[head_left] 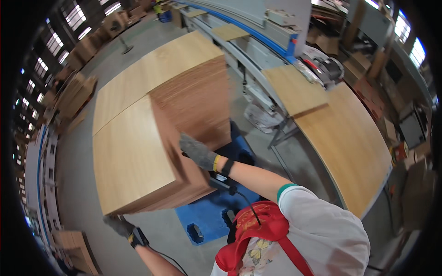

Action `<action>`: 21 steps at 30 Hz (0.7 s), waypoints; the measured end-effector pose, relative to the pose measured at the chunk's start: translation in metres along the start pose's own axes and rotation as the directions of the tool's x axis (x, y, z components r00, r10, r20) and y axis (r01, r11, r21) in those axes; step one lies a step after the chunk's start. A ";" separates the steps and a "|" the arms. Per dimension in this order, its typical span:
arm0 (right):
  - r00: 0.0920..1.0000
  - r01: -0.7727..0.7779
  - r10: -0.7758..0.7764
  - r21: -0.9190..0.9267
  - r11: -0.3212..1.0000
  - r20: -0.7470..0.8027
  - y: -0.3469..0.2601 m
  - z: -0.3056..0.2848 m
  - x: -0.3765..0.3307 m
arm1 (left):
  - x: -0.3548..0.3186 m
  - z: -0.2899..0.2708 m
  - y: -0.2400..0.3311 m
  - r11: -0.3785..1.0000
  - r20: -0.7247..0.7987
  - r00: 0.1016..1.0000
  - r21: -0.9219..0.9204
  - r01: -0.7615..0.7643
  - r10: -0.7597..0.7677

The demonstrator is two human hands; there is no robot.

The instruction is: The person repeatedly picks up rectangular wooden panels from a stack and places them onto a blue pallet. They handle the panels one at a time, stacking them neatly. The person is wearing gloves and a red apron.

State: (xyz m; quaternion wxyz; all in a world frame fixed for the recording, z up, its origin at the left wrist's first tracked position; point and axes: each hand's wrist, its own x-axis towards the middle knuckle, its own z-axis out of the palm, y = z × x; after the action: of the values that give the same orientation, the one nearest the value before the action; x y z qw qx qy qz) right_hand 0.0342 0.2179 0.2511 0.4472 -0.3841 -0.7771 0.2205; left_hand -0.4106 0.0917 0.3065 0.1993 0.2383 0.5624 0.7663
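Note:
My left hand (120, 226), in a grey work glove, is at the near left corner of a stack of pale wood-faced panels (129, 156). Its fingers touch the corner and are blurred, so I cannot tell how they are bent. Against the right side of the same stack lies my right hand (198, 151), also gloved, its fingers stretched out along the panel edges. Directly behind stands another tall stack of the same panels (184, 55), touching the nearer one. Dark straps with small devices and cables circle both wrists.
A blue plastic pallet (207, 221) with oval holes lies beneath the stacks. On the right, a large wood panel (350, 147) and a smaller board (294, 89) rest beside a long machine with a blue rail (258, 32). A standing fan (123, 43) is at the far left.

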 end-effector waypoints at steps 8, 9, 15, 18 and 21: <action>0.250 -0.147 0.968 0.988 0.050 -0.012 0.174 -0.270 -0.262 | -0.251 -0.221 -0.216 0.179 0.637 0.365 0.625 -0.760 -0.679; 0.277 0.020 0.958 0.996 -0.085 0.076 0.189 -0.301 -0.275 | -0.283 -0.203 -0.217 0.195 0.668 0.242 0.509 -0.838 -0.704; 0.190 -0.052 0.972 0.987 0.150 -0.138 0.312 -0.380 -0.260 | -0.412 0.062 -0.235 0.472 0.892 -0.104 0.131 -0.872 -0.440; 0.292 -0.162 0.955 0.981 0.108 -0.057 0.346 -0.400 -0.294 | -0.480 0.209 -0.259 0.459 0.516 0.084 0.661 0.593 -0.852; 0.496 0.061 0.866 0.993 -0.100 0.057 0.310 -0.389 -0.284 | -0.535 0.342 -0.250 0.529 0.708 0.032 0.495 0.689 -0.705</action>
State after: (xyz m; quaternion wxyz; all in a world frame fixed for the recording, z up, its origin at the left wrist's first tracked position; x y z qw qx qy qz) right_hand 0.5808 0.1806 0.0841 0.7031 -0.2805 -0.0032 0.6535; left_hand 0.2324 0.1192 0.0790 0.7933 0.2821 0.4266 0.3304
